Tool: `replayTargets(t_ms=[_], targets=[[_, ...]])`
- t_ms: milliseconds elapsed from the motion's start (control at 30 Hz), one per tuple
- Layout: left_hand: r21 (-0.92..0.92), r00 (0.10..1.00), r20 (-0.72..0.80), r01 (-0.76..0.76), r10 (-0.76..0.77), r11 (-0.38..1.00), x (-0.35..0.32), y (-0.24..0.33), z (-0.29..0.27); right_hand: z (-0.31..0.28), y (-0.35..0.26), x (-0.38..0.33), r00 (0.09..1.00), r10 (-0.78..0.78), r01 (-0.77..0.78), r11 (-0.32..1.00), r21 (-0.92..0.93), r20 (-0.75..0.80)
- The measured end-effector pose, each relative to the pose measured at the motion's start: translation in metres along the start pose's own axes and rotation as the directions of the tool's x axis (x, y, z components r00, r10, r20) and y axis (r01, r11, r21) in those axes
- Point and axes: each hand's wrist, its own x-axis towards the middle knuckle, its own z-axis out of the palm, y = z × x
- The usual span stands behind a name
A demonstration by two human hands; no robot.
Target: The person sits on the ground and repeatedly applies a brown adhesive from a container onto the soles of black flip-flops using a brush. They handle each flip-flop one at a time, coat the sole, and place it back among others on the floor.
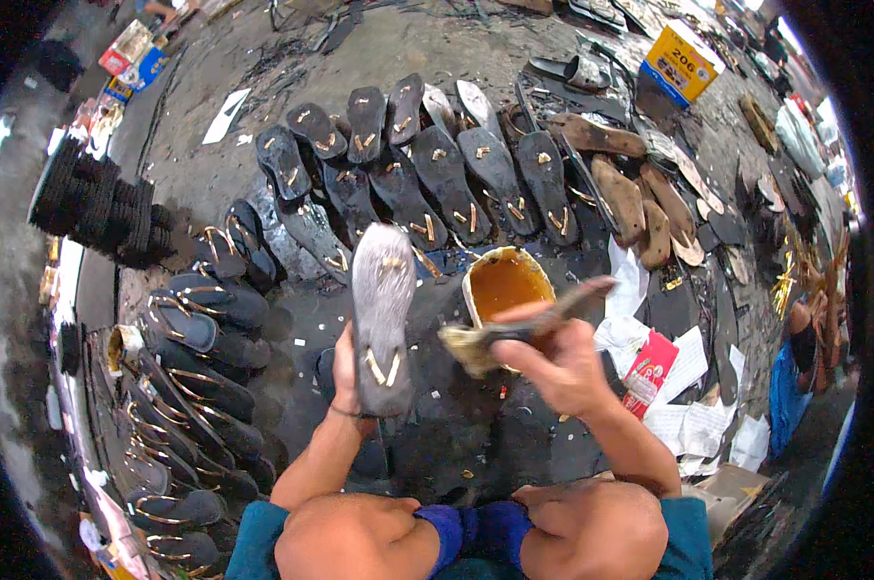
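Observation:
My left hand (346, 372) grips a grey sandal sole (383, 290) from behind, holding it upright with its underside facing me. Pale strap ends show in a V near its lower end and in a small patch higher up. Between the fingers of my right hand (558, 362) is a brush (471, 350) with a dark handle and a thick, yellowish, clotted head. The brush head points left toward the sole, apart from it. Just behind the brush stands a pot (468, 290) of amber liquid that looks like glue, its rim crusted.
Rows of dark soles (444, 184) lie face down beyond the pot. Strapped sandals (181, 387) are lined up at left, near a black stack (99, 203). Brown soles (625, 198), papers (688, 372) and a red packet (652, 367) lie at right. A yellow-and-blue box (681, 63) stands farther back.

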Motion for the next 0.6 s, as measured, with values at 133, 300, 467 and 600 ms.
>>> replayTargets(t_ms=[133,300,467,600], targets=[[-0.097,0.976,0.218,0.037,-0.015,0.995,0.004,-0.007,0.023,0.044,0.025,0.046,0.922,-0.362,0.384,0.899,-0.211,0.135],[0.054,0.992,-0.113,-0.053,0.059,0.997,-0.018,0.002,0.055,0.041,0.027,0.025,0.778,-0.524,0.618,0.738,-0.272,0.346],[-0.083,0.945,0.297,-0.119,0.139,0.989,-0.013,0.016,0.055,0.049,0.02,0.018,0.773,-0.564,0.612,0.784,-0.106,0.291],[-0.157,0.94,0.273,-0.167,0.206,0.973,-0.008,0.011,0.066,0.059,0.026,0.0,0.806,-0.495,0.571,0.796,-0.201,0.325]])
